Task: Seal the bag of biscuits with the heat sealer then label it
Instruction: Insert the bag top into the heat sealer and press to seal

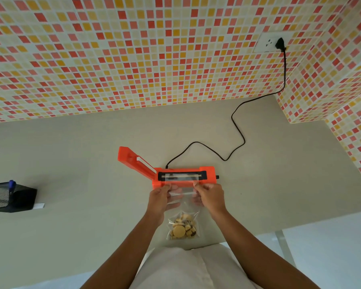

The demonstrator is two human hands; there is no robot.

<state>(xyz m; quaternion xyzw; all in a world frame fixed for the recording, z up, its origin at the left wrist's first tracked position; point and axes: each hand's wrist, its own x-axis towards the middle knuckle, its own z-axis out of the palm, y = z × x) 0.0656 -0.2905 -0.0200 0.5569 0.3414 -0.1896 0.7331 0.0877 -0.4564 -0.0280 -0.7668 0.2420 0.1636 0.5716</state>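
Observation:
An orange heat sealer (208,174) lies on the grey counter (71,159) with its lid (133,161) swung up and open to the left. A clear plastic bag of biscuits (182,227) stretches from the counter's front edge up to the sealer. The bag's open top edge rests across the sealer's black sealing strip (181,176). My left hand (162,198) pinches the bag's top left corner. My right hand (209,196) pinches its top right corner. The biscuits sit bunched at the bag's bottom.
The sealer's black cord (238,130) runs across the counter up to a wall socket (269,44) at the right. A black mesh holder (10,197) with a blue pen (12,185) stands at the left, a white label (39,206) beside it. Tiled walls bound the back and right.

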